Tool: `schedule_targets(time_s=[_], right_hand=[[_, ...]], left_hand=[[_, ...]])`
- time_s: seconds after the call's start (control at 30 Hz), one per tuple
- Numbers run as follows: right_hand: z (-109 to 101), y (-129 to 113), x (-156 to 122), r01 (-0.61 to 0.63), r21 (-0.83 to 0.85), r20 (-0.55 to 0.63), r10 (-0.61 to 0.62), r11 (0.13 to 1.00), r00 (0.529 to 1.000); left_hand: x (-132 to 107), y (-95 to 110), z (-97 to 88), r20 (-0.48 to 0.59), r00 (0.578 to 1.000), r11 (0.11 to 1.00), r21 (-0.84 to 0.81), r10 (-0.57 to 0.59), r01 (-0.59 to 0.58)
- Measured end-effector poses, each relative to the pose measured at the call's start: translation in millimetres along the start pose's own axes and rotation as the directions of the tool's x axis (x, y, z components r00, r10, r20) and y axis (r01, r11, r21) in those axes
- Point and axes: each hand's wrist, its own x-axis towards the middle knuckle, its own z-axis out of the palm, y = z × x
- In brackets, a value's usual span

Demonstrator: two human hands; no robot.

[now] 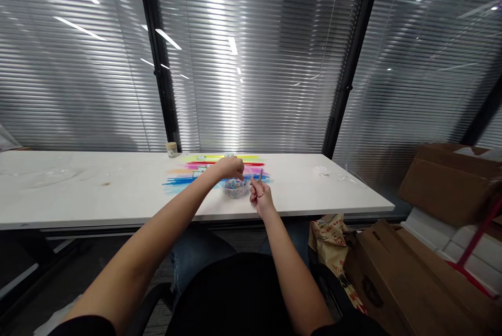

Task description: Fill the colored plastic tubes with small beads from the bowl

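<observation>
Multicoloured bits fill the small clear bowl [235,187] at the centre of the frame, and your left hand [229,168] hovers right over its far rim, fingers curled downward and bunched together as if pinching at something; whether they actually grip anything is too small to tell. Your right hand [260,196] sits just to the right of the bowl, closed around a pair of scissors [260,178] whose blades stick upward, with your fingers through the pinkish handle loops.

Behind and under the bowl, thin coloured strips [219,169] lie fanned across the white table [98,189]: yellow farthest from you, then red and pink, with blue and orange nearest, spreading out toward the left of the bowl. A small clear item sits among them, too blurred to identify.

Further out, a short beige roll or cup [171,149] stands at the back edge of the table, left of centre, against the black window post. A crumpled bit of clear plastic [321,171] lies on the table well to the right of your hands.

Below the table's right end, a printed paper bag [329,231] leans by your knee, and brown cardboard boxes [439,179] are stacked along the right edge of the frame. Closed grey blinds [254,64] cover the glass across the upper half.
</observation>
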Motion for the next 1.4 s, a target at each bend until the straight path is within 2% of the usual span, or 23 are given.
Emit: schedule_targets(time_s=[0.3, 0.5, 0.73, 1.0, 1.17, 1.4], right_hand=[[0, 0, 0, 0.0, -0.013, -0.005, 0.0, 1.0, 1.0], [-1, 0, 0, -0.003, -0.005, -0.005, 0.003, 1.0, 1.0], [-2, 1, 1, -0.001, 0.001, -0.001, 0.001, 1.0, 1.0], [-2, 1, 1, -0.003, -0.004, -0.005, 0.003, 1.0, 1.0], [-2, 2, 1, 0.005, -0.01, -0.002, -0.005, 1.0, 1.0], [-3, 5, 1, -0.003, -0.011, -0.003, 0.003, 1.0, 1.0]], left_hand=[[1, -3, 5.3, -0.012, 0.999, 0.999, 0.022, 0.049, -0.049], [-3, 0, 0.5, 0.049, 0.995, 0.995, -0.061, 0.087, -0.084], [-1, -7, 0.5, 0.068, 0.994, 0.986, -0.149, 0.091, -0.08], [-5, -7, 1.9, 0.022, 0.992, 0.986, -0.117, 0.126, -0.123], [-3, -11, 7.3, -0.002, 0.987, 0.982, -0.102, 0.159, -0.159], [-6, -15, 20.7, 0.008, 0.993, 0.984, -0.129, 0.121, -0.119]])
